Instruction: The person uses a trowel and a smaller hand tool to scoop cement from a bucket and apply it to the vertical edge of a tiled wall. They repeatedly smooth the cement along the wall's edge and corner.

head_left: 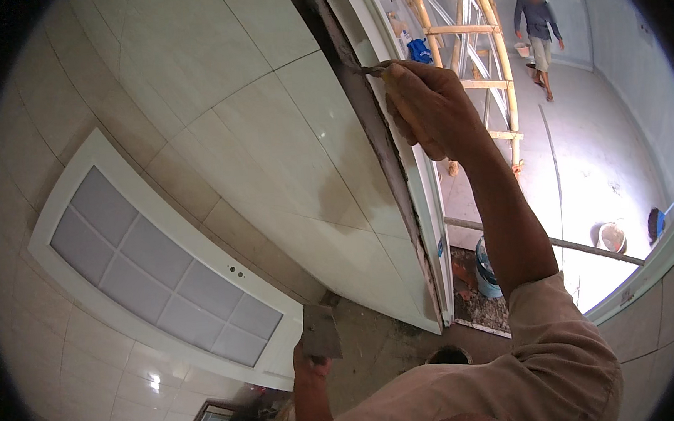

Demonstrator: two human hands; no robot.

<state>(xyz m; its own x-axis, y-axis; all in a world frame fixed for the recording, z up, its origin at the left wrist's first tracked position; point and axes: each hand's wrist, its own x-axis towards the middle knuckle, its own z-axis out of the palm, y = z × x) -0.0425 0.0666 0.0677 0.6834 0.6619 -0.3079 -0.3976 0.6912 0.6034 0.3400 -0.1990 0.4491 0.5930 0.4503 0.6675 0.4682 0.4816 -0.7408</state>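
Raised at the upper middle, my right hand [435,112] is closed around the yellowish handle of a small trowel [373,70]. Its narrow metal end points left into the dark, rough gap [369,108] between the tiled wall [294,144] and the white door frame [402,114]. Whether the tip touches mortar there is too small to tell. Low at the middle, my left hand [312,364] grips a flat rectangular metal trowel [321,331] from below. My fingers partly hide behind that plate, and any mortar on it cannot be made out.
A white door panel with frosted panes [162,252] leans at the left. Beyond the doorway stand a bamboo ladder [508,84], a bucket [486,271] and another bucket [611,238]. A bar [547,241] crosses the opening low down. A person [538,36] carrying a pail walks in the far room.
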